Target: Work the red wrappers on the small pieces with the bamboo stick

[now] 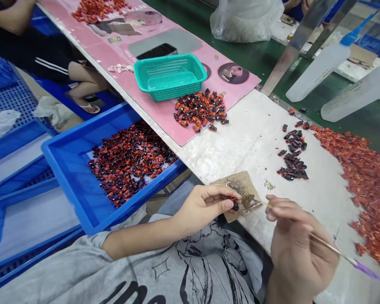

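Note:
Between thumb and fingers, my left hand (205,207) pinches a small black-and-orange plastic part (235,205) above a piece of brown cardboard (240,182) smeared with something wet and specked. My right hand (300,240) is closed around a thin paintbrush (324,242). The brush's purple end points down to the right, and its other tip reaches toward the cardboard. Just beyond the hands lies a loose group of black parts (293,154). Right of them spreads a large heap of orange-red parts (357,169).
A blue bin (66,185) of black-and-orange parts sits at the left, below the table edge. On the pink mat (190,131) are a green basket (171,78), a pile of parts (202,109) and a phone (156,50). Bottles (319,69) stand back right. Another person (50,55) sits far left.

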Available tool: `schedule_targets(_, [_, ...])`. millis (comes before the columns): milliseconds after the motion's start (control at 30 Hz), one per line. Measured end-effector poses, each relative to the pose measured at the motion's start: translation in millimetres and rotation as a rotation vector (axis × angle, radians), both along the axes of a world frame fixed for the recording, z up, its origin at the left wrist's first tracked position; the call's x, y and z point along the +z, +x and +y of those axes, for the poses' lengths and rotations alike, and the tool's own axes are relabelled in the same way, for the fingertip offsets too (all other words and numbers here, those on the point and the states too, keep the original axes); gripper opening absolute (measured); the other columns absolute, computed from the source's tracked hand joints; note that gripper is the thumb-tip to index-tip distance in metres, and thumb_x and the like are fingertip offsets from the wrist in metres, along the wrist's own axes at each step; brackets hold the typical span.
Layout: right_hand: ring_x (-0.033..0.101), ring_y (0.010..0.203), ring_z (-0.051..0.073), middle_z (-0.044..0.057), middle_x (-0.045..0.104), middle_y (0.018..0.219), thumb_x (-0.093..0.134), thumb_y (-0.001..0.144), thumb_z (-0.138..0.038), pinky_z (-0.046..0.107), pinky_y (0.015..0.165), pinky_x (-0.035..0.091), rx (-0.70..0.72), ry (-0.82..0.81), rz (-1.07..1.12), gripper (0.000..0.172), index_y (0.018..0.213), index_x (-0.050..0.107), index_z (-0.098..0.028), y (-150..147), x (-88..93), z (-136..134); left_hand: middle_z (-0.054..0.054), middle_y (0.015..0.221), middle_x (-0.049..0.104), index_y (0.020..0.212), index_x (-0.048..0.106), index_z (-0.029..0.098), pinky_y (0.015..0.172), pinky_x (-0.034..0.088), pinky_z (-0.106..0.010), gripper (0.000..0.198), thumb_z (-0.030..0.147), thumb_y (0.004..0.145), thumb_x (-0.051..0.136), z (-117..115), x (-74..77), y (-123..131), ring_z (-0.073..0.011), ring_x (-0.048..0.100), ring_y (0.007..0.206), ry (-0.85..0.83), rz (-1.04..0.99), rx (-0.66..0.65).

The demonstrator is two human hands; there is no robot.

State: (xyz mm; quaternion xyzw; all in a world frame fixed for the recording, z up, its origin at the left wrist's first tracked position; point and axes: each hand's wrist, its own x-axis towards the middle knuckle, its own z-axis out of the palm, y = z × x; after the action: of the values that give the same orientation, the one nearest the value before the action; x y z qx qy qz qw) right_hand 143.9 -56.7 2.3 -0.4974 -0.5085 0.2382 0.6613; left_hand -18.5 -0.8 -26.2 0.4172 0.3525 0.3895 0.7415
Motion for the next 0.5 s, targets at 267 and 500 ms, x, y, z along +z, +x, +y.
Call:
schedule_targets(267, [0.067, 0.064, 0.021, 0.001, 0.066, 0.067, 0.058, 0.096, -0.039, 0.037, 0.061, 0.051, -0.571, 0.023, -0.412, 0.045, 0.054, 0.053, -0.022, 133, 27.1, 1, -0.005, 0.086, 0.078, 0.079, 0.082, 0.022, 0.074, 0.06, -0.021, 0.024, 0.041, 0.066, 0.091, 9, 8.4, -13, -0.0155, 0.071, 0.079, -0.058, 0.019, 0.181])
schedule_targets(500, [0.066, 0.078, 0.016, 0.003, 0.07, 0.082, 0.065, 0.093, -0.051, 0.036, 0.079, 0.056, -0.451, -0.453, -1.062, 0.035, 0.083, 0.067, -0.018, 249, 14.9, 55, -0.007, 0.087, 0.075, 0.08, 0.08, 0.019, 0.066, 0.058, -0.025, 0.026, 0.043, 0.073, 0.086, 5, -3.0, -25, -0.0158, 0.067, 0.069, -0.061, 0.003, -0.105])
